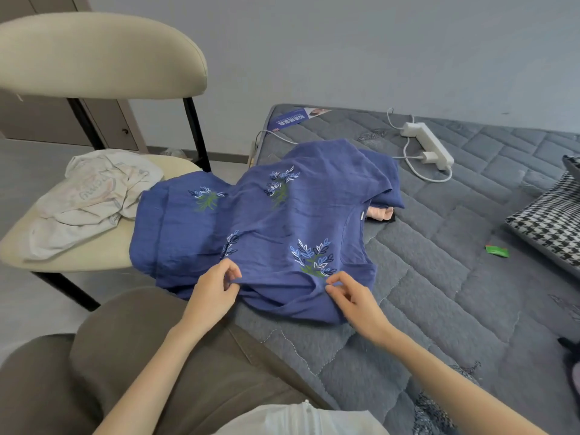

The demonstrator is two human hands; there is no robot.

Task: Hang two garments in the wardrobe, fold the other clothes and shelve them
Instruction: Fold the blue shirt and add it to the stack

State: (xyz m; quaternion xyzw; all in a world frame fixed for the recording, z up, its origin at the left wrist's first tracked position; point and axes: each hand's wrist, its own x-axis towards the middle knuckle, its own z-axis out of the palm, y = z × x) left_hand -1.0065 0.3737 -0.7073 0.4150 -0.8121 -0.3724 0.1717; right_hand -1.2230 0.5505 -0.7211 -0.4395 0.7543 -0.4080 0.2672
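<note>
Your left hand (216, 287) pinches a fold of the blue embroidered top (282, 221) between thumb and curled fingers, and your right hand (348, 296) pinches its near edge just below the leaf embroidery. The top lies spread over the grey mattress (455, 262) corner, one end draped onto the chair (94, 262), where 1 white garment (94, 196) lies crumpled.

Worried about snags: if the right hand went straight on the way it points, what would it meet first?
Probably the blue top, which the right hand pinches, at its nearest leaf embroidery.
</note>
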